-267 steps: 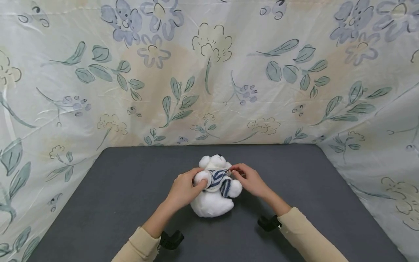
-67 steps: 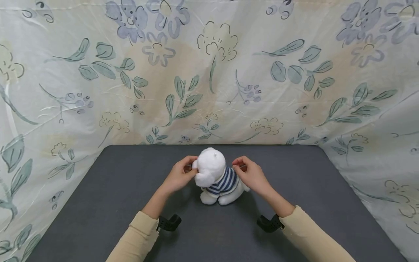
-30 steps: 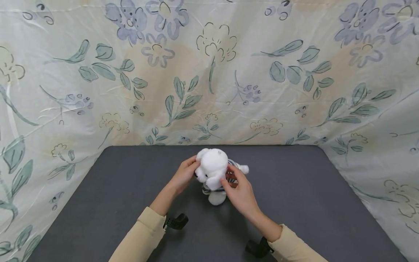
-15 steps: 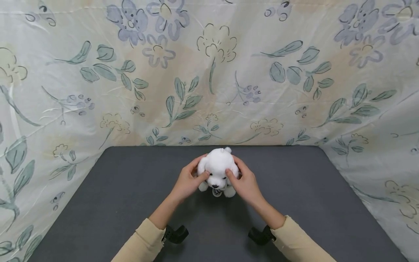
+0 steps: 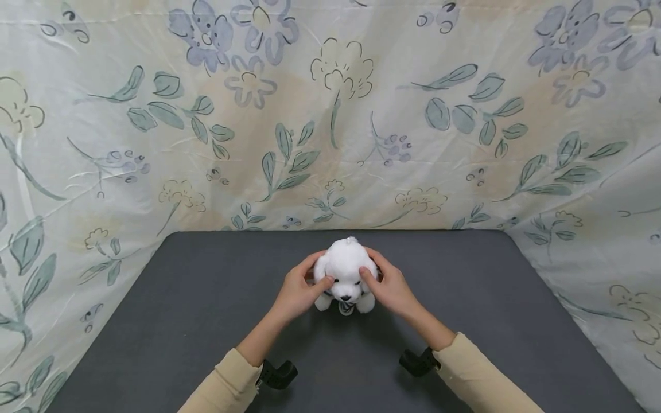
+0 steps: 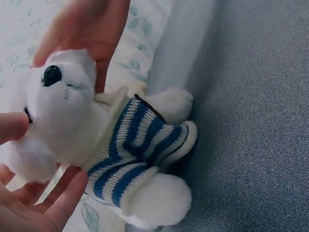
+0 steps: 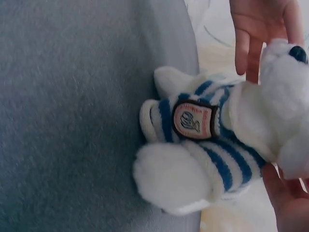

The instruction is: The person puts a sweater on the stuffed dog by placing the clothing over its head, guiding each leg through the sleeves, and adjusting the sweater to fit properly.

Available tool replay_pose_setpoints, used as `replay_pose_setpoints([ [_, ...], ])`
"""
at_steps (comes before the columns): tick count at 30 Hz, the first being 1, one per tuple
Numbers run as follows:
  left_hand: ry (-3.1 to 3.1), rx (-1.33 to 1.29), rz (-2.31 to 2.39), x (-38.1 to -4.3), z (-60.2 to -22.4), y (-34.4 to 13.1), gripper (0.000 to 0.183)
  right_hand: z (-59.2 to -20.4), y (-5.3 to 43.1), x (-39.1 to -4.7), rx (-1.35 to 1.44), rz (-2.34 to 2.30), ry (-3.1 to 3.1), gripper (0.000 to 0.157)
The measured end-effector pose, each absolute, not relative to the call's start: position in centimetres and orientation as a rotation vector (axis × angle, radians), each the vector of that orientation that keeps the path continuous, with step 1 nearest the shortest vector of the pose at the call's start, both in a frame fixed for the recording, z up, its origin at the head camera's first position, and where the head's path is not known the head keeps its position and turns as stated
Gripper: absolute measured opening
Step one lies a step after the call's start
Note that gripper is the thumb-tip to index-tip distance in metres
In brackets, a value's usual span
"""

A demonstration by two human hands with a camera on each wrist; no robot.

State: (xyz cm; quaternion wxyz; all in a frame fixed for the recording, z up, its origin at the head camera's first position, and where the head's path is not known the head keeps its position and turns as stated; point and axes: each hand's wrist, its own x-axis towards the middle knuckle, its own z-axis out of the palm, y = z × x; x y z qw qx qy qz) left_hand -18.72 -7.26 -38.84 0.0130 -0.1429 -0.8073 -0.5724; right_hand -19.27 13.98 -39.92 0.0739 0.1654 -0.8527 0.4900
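A white plush dog (image 5: 345, 261) sits upright on the table, its face toward me and its head tipped slightly down. My left hand (image 5: 298, 291) holds one side of its head, the thumb by an eye. On the other side, my right hand (image 5: 395, 289) grips the head in the same way, fingers behind the ear. The toy wears a knitted blue-and-white striped sweater (image 6: 128, 150), mostly hidden from above. In the right wrist view a dark-edged patch (image 7: 194, 120) shows on the sweater's chest. Its front paws (image 7: 169, 174) touch the table.
A dark grey cloth-covered table (image 5: 206, 310) lies under the toy. Behind it and along the sides hangs a pale curtain (image 5: 372, 189) printed with flowers and leaves. A black wrist camera (image 5: 277, 376) sits below each hand.
The plush dog lay tilted back, then stood facing left, and now faces me. My right hand moved from the sweater to its head. Over the last half second it came slightly nearer.
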Motion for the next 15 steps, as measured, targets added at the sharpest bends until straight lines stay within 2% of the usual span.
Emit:
replay_pose_setpoints([
  [9, -2.623, -0.547, -1.669, -19.2, -39.5, -8.2, 0.049, -39.5, 15.7, -19.8, 0.682, 1.39, -2.698, 0.052],
  [15, -2.713, -0.601, -1.545, -18.9, -39.1, -10.5, 0.044, -39.6, 18.3, -19.8, 0.745, 1.152, -2.754, 0.038],
])
